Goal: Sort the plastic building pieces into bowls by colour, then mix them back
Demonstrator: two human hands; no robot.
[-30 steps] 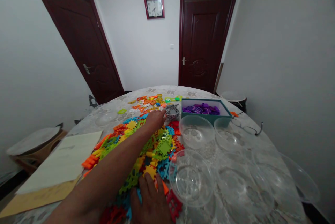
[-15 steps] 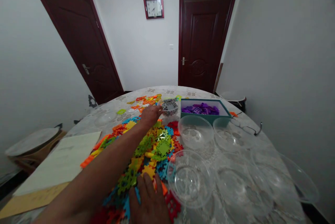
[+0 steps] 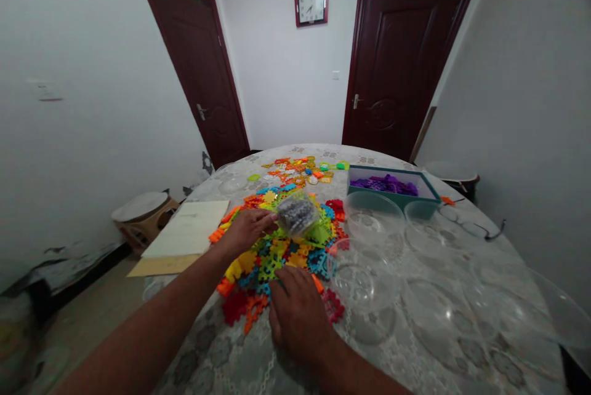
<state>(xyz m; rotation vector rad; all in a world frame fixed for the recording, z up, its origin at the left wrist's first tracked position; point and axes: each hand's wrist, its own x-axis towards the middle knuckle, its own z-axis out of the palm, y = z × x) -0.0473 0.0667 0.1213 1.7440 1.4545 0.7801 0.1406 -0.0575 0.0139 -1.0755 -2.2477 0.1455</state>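
Note:
My left hand [image 3: 253, 229] grips the rim of a clear plastic bowl [image 3: 315, 218] from its left side. Small grey pieces [image 3: 295, 213] fill the bowl, which is slightly blurred and held above a pile of colourful interlocking plastic pieces [image 3: 277, 253]. Closer to me, my right hand [image 3: 300, 312] rests at the near edge of that pile with its fingers reaching over the pieces. Its fingers look loosely bent and apart, and I see nothing held in them. Red pieces [image 3: 235, 306] lie to the left of my right hand.
Several clear empty bowls [image 3: 373, 219] stand on the right of the patterned tablecloth [image 3: 240, 364]. Behind them is a green box [image 3: 394, 170] with purple pieces [image 3: 385, 184], with eyeglasses [image 3: 480, 230] beside it. Paper sheets [image 3: 189, 226] lie left; smaller pieces [image 3: 300, 168] lie far back.
My left hand has brought the bowl of grey pieces from the back of the table nearer, over the pile. My right hand stays at the near pieces. The view has shifted left.

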